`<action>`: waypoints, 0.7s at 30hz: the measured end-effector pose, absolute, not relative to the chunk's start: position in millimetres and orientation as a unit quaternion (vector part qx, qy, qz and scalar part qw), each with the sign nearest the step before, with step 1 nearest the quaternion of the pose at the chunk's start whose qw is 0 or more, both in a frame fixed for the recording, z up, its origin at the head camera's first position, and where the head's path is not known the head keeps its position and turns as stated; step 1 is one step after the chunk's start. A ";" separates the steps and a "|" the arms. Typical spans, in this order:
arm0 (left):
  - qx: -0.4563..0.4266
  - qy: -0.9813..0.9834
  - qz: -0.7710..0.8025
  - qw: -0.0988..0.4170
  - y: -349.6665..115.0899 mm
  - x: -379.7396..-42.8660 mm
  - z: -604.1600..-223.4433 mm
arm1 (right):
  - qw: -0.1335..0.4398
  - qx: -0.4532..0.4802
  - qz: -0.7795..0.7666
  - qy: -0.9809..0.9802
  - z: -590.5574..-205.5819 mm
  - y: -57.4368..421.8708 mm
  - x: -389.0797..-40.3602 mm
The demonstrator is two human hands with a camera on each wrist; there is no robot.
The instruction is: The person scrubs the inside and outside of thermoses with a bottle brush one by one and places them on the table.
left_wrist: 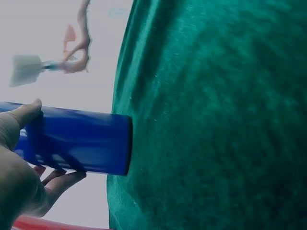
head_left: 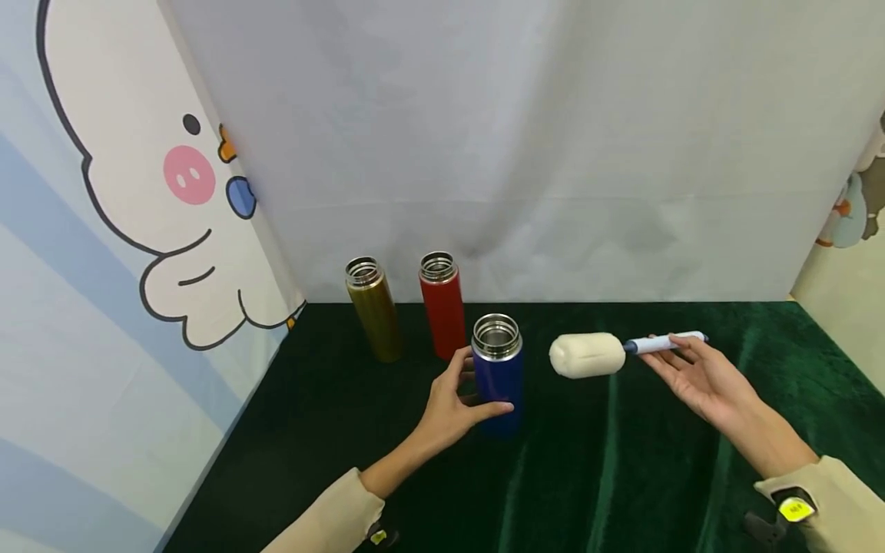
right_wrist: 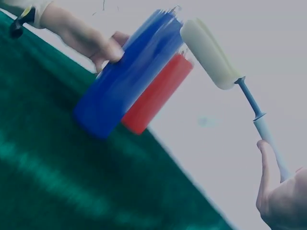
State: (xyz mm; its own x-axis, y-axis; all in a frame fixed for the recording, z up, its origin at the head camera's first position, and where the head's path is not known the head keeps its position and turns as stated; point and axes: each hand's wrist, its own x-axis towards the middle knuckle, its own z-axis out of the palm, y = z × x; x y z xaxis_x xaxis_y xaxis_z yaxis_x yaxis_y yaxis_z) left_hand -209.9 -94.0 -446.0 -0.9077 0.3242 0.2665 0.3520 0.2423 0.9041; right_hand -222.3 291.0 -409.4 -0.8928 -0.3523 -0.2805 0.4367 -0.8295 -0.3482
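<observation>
My left hand [head_left: 444, 411] grips an upright blue metal bottle [head_left: 501, 384], thumb on the near side and fingers round the far side. Its steel mouth is uncapped, and in the left wrist view its dark base is right at the green cloth. With my right hand [head_left: 707, 382] I hold a bottle brush by its light blue handle [head_left: 653, 344], above the cloth. The brush's cream sponge head [head_left: 586, 355] points left, to the right of the blue bottle's mouth and apart from it. In the right wrist view the sponge head [right_wrist: 207, 52] appears beside the bottle's top.
Behind the blue bottle stand a red bottle [head_left: 442, 307] and, farther left, a gold bottle [head_left: 375, 315], both uncapped. Dark green cloth [head_left: 588, 476] covers the table. A pale curtain [head_left: 588, 153] hangs behind it, and a cartoon-printed panel [head_left: 90, 346] rises on the left.
</observation>
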 end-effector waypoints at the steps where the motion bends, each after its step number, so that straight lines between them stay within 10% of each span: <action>1: -0.214 -0.789 -0.576 0.009 -94.5 -209.9 -446.6 | 0.206 0.093 -0.952 0.207 -399.0 286.5 -224.8; 7: -0.246 -0.794 -0.556 -0.019 -98.6 -216.2 -449.9 | 0.164 -0.010 -0.936 0.312 -332.7 249.9 -236.7; 21: -0.296 -0.760 -0.572 -0.088 -99.7 -218.4 -452.9 | -0.142 -0.280 -0.737 0.598 -243.6 162.3 -226.6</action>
